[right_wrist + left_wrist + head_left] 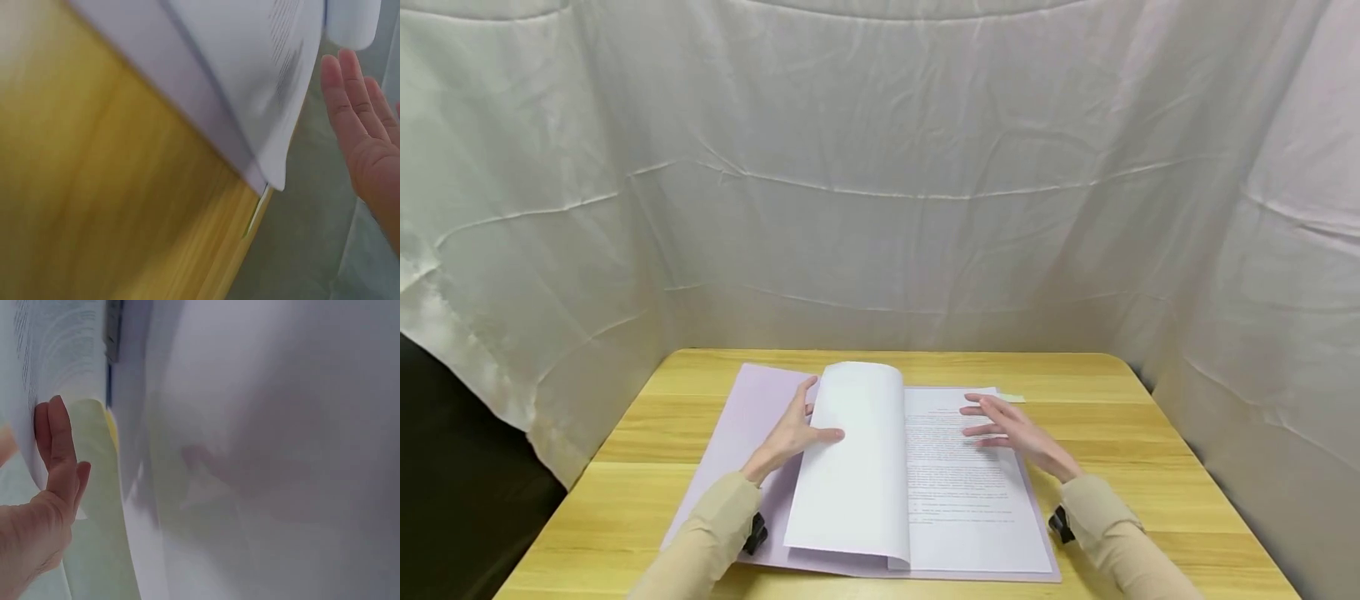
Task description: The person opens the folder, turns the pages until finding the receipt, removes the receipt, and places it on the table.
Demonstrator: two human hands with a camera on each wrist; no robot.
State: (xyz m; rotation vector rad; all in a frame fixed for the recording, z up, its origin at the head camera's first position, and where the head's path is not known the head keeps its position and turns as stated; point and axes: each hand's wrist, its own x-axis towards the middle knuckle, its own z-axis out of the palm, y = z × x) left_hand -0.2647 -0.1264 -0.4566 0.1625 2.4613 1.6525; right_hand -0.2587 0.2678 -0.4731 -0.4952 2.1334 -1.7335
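Observation:
A lilac folder (718, 467) lies open on the wooden table, holding printed paper. My left hand (793, 433) has a turned sheet (857, 458) between thumb and fingers at its left edge; the sheet curves up from the middle, its blank side showing. In the left wrist view, the fingers (61, 434) lie along the sheet's printed side. Over the upper right of the printed page (958, 500), my right hand (1018, 433) is held with straight, spread fingers, holding nothing. The right wrist view shows that hand (369, 125) beyond the paper's edge.
A pale green strip (1011, 398) sticks out at the page's top right corner. A grey clip (112, 328) shows at the folder's inside. Grey cloth (895, 250) hangs behind and beside the wooden table (1150, 467).

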